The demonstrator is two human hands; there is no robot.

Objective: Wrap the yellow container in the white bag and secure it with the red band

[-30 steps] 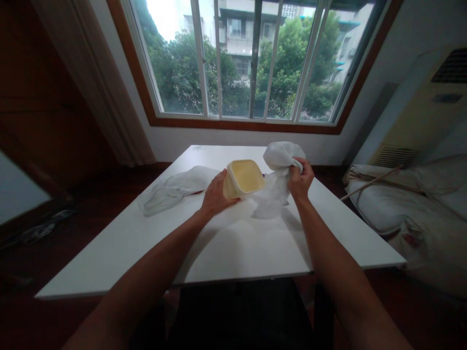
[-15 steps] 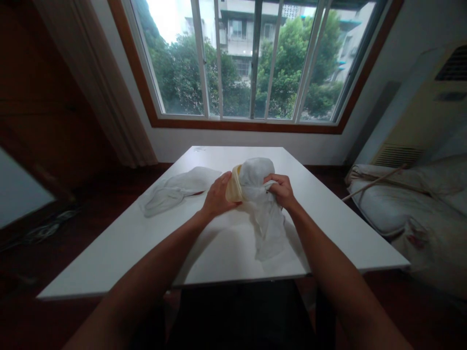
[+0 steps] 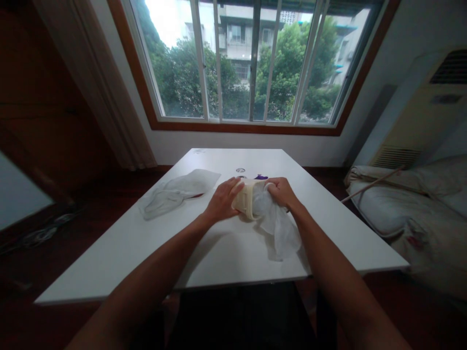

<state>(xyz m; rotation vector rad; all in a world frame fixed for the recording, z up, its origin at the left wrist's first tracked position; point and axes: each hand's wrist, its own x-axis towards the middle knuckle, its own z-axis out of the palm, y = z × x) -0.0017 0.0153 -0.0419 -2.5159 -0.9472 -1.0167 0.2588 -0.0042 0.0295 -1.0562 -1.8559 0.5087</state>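
A pale yellow plastic container (image 3: 245,200) lies tipped on its side over the white table (image 3: 219,253), its mouth turned toward the right. My left hand (image 3: 222,200) is wrapped round its base and holds it. My right hand (image 3: 281,192) grips a thin white cloth (image 3: 279,224) and presses part of it into the container's mouth. The loose end of the cloth trails down onto the table toward me.
A second white cloth (image 3: 175,190) lies spread at the table's left. Small dark and purple marks (image 3: 255,176) show on the table behind the container. A window (image 3: 251,63) fills the far wall. White bedding (image 3: 401,204) and an air-conditioning unit (image 3: 426,112) stand at the right.
My right hand brought the cloth from beside the container over its mouth, then into it. The container turned from mouth-up onto its side and sank toward the table.
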